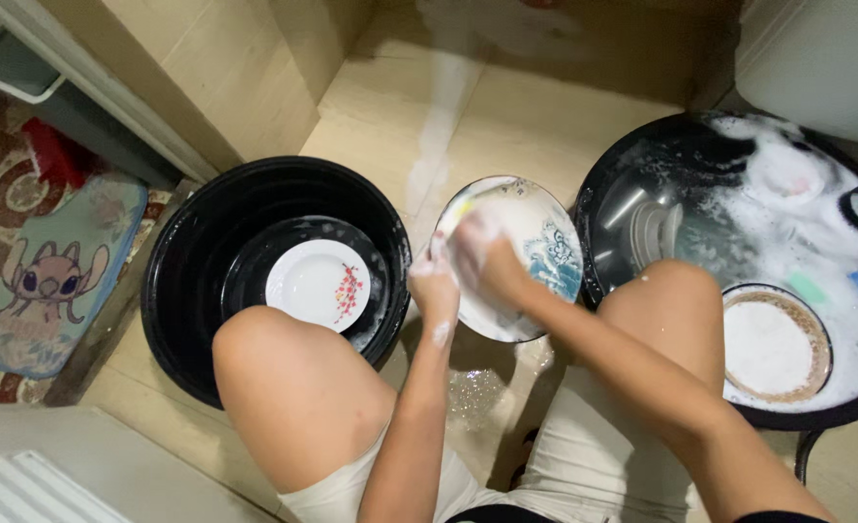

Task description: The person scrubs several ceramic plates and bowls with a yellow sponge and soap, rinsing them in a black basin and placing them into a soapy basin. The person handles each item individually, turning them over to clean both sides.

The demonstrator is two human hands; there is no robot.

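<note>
now the left hand [434, 286] grips the soapy round blue-patterned plate [536, 242] by its near rim, tilting it so the right hand [482, 261], closed on a yellow sponge [461, 208], can scrub.

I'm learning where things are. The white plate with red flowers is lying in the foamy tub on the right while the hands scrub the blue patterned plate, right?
Not quite. The head view shows the white plate with red flowers lying in the black round tub on the left, without foam. The rest holds: the left hand and right hand scrub the blue patterned plate.
</note>
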